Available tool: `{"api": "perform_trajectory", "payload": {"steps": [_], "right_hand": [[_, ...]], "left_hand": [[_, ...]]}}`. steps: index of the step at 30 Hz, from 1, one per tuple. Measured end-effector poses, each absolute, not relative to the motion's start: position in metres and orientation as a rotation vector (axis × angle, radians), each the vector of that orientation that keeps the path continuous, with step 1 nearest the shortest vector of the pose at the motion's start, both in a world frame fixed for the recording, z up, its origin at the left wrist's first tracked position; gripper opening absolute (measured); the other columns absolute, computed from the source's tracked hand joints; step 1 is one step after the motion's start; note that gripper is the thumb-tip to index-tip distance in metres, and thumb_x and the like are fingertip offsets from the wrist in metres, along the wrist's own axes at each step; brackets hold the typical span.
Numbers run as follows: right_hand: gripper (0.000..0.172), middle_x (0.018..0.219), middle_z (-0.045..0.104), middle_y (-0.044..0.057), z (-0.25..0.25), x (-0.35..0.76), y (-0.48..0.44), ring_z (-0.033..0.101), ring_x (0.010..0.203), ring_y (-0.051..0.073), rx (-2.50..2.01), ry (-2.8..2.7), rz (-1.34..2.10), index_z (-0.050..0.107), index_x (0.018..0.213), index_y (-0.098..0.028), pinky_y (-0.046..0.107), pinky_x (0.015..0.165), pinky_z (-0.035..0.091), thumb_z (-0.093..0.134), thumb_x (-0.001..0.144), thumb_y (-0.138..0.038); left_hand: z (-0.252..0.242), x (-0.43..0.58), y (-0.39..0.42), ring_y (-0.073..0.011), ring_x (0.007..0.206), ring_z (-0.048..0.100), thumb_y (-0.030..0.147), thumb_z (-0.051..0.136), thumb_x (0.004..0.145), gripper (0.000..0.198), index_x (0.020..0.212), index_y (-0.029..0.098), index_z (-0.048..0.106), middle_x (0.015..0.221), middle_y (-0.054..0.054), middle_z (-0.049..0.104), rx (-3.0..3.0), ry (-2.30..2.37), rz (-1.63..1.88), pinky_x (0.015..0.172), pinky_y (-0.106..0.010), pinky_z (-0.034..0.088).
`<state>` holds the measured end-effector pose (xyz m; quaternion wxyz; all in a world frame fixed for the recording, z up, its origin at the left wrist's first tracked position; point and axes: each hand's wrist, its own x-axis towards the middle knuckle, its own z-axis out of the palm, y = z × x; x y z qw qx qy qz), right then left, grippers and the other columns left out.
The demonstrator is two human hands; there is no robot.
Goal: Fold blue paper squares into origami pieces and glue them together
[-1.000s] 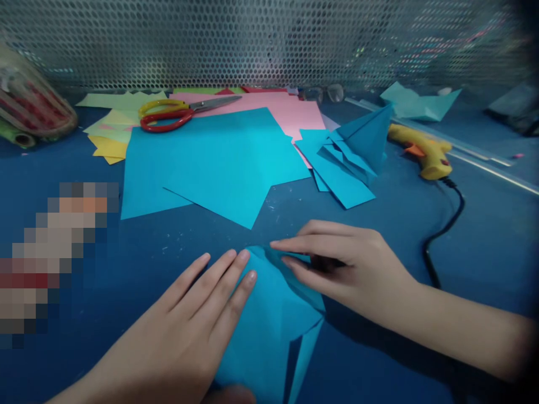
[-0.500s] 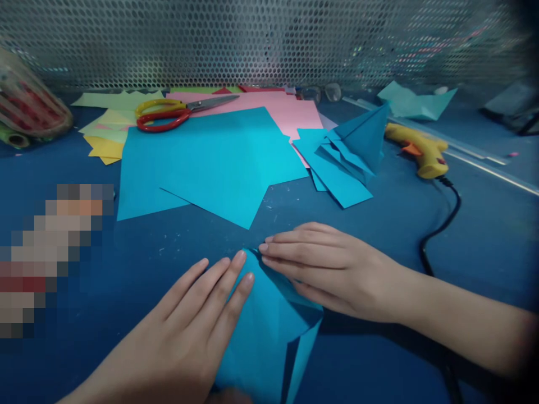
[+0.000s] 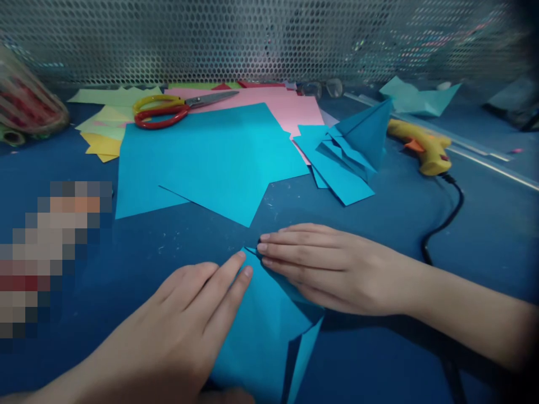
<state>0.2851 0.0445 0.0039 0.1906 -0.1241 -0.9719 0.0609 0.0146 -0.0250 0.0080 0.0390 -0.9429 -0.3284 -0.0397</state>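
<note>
A folded blue paper (image 3: 256,331) lies at the bottom centre, its pointed tip facing away from me. Along its left edge rests my left hand (image 3: 189,314), index and middle fingertips near the tip, the other fingers curled, and the thumb low by the paper. My right hand (image 3: 345,269) lies flat over the right edge, fingers stretched out side by side, their tips beside the paper's point. An open fold shows at the paper's lower right. Beyond the hands are larger blue sheets (image 3: 202,157).
Red-and-yellow scissors (image 3: 162,112) lie on coloured paper. Folded blue pieces (image 3: 349,151) sit right of the sheets, near a yellow glue gun (image 3: 425,148) with a black cord. A clear jar (image 3: 29,95) stands back left; a metal mesh (image 3: 252,45) spans the back. A pixelated area covers the left.
My left hand's outer fingers have curled in, while its index and middle fingers stay along the paper's edge. My right hand has barely moved. The view has shifted slightly.
</note>
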Motion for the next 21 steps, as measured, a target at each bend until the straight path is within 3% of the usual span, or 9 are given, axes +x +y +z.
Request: {"api": "perform_trajectory", "payload": {"steps": [11, 21], "right_hand": [[0.036, 0.138, 0.062, 0.011, 0.006, 0.286, 0.045, 0.049, 0.138, 0.02, -0.322, -2.816, 0.06, 0.066, 0.126, -0.008, 0.04, 0.121, 0.034, 0.036, 0.107, -0.016], [0.033, 0.133, 0.065, 0.012, 0.006, 0.3, 0.059, 0.051, 0.136, 0.019, -0.313, -2.761, 0.148, 0.064, 0.128, -0.009, 0.042, 0.123, 0.029, 0.048, 0.105, -0.027]], "left_hand": [[0.009, 0.014, -0.015, -0.0253, 0.116, 0.055, 0.069, 0.04, 0.094, 0.082, 0.149, 0.008, 0.04, 0.151, -0.008, 0.051, -2.928, -0.925, -0.048, 0.103, -0.037, 0.033], [0.006, 0.011, -0.016, -0.0269, 0.119, 0.053, 0.069, 0.037, 0.095, 0.082, 0.153, 0.01, 0.033, 0.16, -0.007, 0.037, -2.948, -0.95, -0.102, 0.104, -0.039, 0.031]]}}
